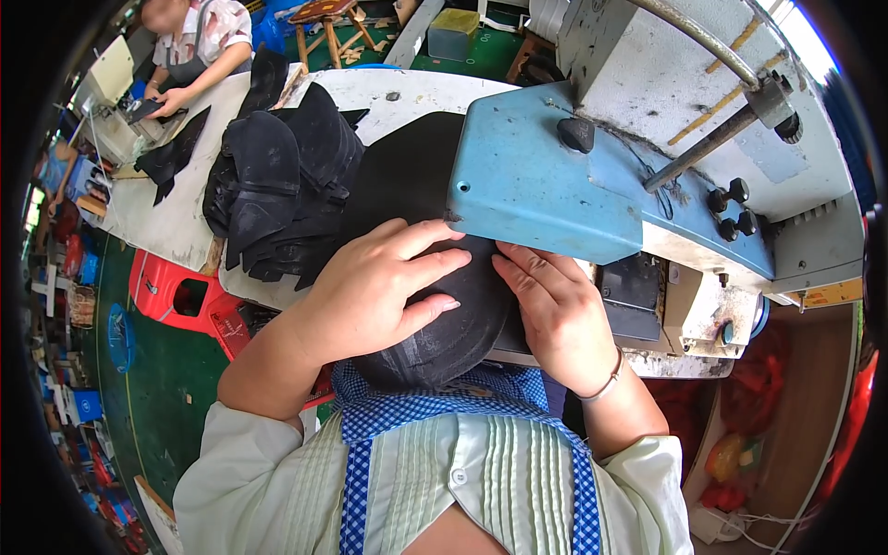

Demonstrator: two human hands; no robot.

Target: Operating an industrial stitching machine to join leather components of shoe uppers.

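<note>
A large curved black sheet piece (449, 324) lies under my hands, against the front of a blue-covered machine (546, 176). My left hand (384, 287) rests on the piece with its fingers spread, the fingertips close to the machine's lower left corner. At the front edge of the blue cover, my right hand (555, 310) has its fingers pressed together on the right side of the piece. The cover hides the spot where the piece meets the machine's working parts. The sheet's near end hangs over my blue checked apron (499, 384).
To the left, a heap of black cut pieces (277, 176) lies on the white worktable (407, 90). A red plastic stool (171, 287) stands below it. Another person (208, 55) handles a dark piece at the far left. Red bags (749, 388) sit under the table's right side.
</note>
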